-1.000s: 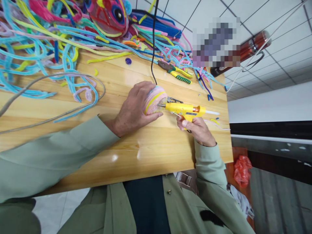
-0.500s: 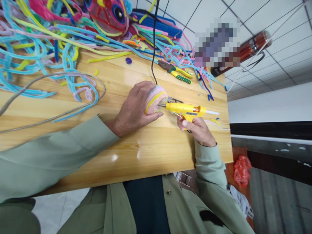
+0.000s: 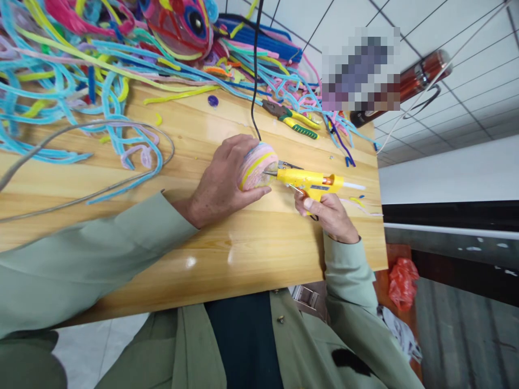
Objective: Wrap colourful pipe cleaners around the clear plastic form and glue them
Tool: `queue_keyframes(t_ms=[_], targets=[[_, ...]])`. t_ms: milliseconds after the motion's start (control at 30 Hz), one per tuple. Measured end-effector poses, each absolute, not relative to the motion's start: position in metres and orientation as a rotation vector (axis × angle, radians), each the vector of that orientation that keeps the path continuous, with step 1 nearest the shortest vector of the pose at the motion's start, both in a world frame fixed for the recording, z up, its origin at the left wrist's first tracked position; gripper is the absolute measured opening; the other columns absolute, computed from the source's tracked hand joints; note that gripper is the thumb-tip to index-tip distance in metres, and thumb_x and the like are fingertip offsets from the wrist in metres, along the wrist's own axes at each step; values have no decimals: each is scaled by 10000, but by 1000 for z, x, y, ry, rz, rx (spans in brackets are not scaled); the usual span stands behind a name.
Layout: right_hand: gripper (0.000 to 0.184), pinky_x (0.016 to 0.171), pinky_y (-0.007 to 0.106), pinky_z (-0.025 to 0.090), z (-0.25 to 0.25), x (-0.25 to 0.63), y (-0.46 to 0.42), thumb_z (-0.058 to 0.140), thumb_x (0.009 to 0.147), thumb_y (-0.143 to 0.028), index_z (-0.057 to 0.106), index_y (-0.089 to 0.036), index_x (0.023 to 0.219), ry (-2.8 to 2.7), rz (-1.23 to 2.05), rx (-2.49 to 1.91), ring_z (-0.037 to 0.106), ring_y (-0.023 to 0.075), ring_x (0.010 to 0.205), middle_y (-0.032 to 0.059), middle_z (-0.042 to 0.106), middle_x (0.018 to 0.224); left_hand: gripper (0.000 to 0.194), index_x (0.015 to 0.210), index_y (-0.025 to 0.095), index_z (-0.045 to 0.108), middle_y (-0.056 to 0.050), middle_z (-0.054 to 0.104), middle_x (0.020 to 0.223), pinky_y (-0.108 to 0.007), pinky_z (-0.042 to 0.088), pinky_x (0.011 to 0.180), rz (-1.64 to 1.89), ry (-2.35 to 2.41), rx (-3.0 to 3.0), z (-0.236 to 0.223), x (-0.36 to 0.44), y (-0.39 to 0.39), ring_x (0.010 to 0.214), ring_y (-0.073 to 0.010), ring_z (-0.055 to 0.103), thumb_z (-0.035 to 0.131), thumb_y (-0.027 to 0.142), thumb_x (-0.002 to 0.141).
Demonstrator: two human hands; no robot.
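Since the earlier frame the yellow glue gun [image 3: 308,181] has slid very slightly to the right, while both hands hold nearly the same places. The fingers of the left hand [image 3: 221,183] curl over a pink, yellow and blue striped ball [image 3: 259,167], thumb along its near side, gripping it just above or on the table; which of these cannot be told. The right hand [image 3: 330,213] is closed around the gun's handle, and the metal nozzle points left at the ball's pale end, contact unclear. A white glue stick [image 3: 354,186] juts from the gun's right end. Under them spreads a glossy, light wooden table [image 3: 243,254], its grain running left to right, with bright reflections on the near part. Farther off lie green-and-yellow pliers [image 3: 292,118], a small purple disc [image 3: 213,101] and a black cord [image 3: 255,81] running away from the ball. A grey cable [image 3: 60,127] loops across the left side, beside a heap of fuzzy coloured stems [image 3: 68,75] that fills the far left and trails along the far edge. In the heap sit a pink-and-red piece with a large eye [image 3: 178,29] and a blue tray [image 3: 263,38]. At the far right corner a red-brown flask [image 3: 425,70] shows against white tiles [image 3: 458,129]; to the right, beyond the table, lies a crumpled red plastic bag [image 3: 403,283].
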State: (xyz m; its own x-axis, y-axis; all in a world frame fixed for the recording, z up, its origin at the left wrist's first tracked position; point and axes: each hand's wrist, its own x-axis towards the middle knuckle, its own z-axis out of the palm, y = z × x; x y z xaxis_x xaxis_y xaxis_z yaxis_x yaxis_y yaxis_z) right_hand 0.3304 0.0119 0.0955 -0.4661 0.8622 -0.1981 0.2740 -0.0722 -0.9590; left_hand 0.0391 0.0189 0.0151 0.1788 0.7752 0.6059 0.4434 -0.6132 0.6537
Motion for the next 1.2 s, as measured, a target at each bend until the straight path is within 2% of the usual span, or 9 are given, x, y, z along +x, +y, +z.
queue_keyframes(t_ms=[333,600,700,767,867,933,1000,1067,1200], targets=[[468,656,321,385,95,333,12,807,976,-649,693,-215,847,-1739,1550,-1211,487,140,646,-31,577,701,855,1633,316,401,-159,591,1570,-631,509,1316,1417,1148,2121,15,40,18,1519,-399,581,856,594,964],[475,625,324,410,95,330,15,857,916,-663,723,-210,866,-1627,1564,-1209,489,145,600,-22,587,661,807,1601,295,460,-134,624,1548,-602,514,1307,1437,1163,2093,19,39,17,1507,-377,595,861,575,959],[473,526,310,399,99,334,20,921,842,-654,769,-216,939,-1450,1530,-1163,491,132,549,14,681,756,805,1601,290,460,-126,613,1571,-635,501,1314,1406,1172,2077,21,38,17,1519,-386,577,868,549,957],[453,471,306,423,100,345,28,959,803,-613,781,-237,980,-1269,1440,-1112,534,133,547,47,772,907,849,1613,304,451,-110,609,1576,-672,512,1296,1409,1168,2080,19,36,17,1499,-393,579,893,567,937],[360,536,283,586,94,376,51,964,811,-478,757,-266,1016,-913,1320,-1067,673,148,694,42,836,1105,918,1630,317,447,-94,611,1566,-718,535,1256,1431,1160,2085,17,35,19,1466,-403,586,923,608,901],[261,605,231,648,88,403,70,912,870,-371,722,-268,1016,-648,1275,-1068,709,122,742,-6,835,999,907,1628,321,458,-84,599,1583,-725,527,1260,1435,1148,2072,16,35,20,1471,-414,578,914,622,905],[131,597,179,640,83,429,88,794,977,-294,668,-260,963,-467,1169,-1108,699,93,706,-50,771,818,877,1606,328,488,-68,600,1578,-719,516,1275,1436,1142,2030,18,36,19,1474,-421,571,916,626,901],[140,551,134,598,78,449,104,700,1027,-225,626,-250,911,-355,1068,-1220,651,68,618,-72,693,706,866,1595,329,503,-61,600,1572,-733,502,1287,1427,1138,2004,20,35,18,1481,-429,562,927,613,895],[193,503,120,567,70,470,122,584,1034,-127,607,-246,884,-321,1003,-1313,587,68,539,-78,621,638,877,1621,320,490,-74,588,1575,-750,487,1294,1404,1130,2023,21,33,18,1491,-437,552,924,594,910]])
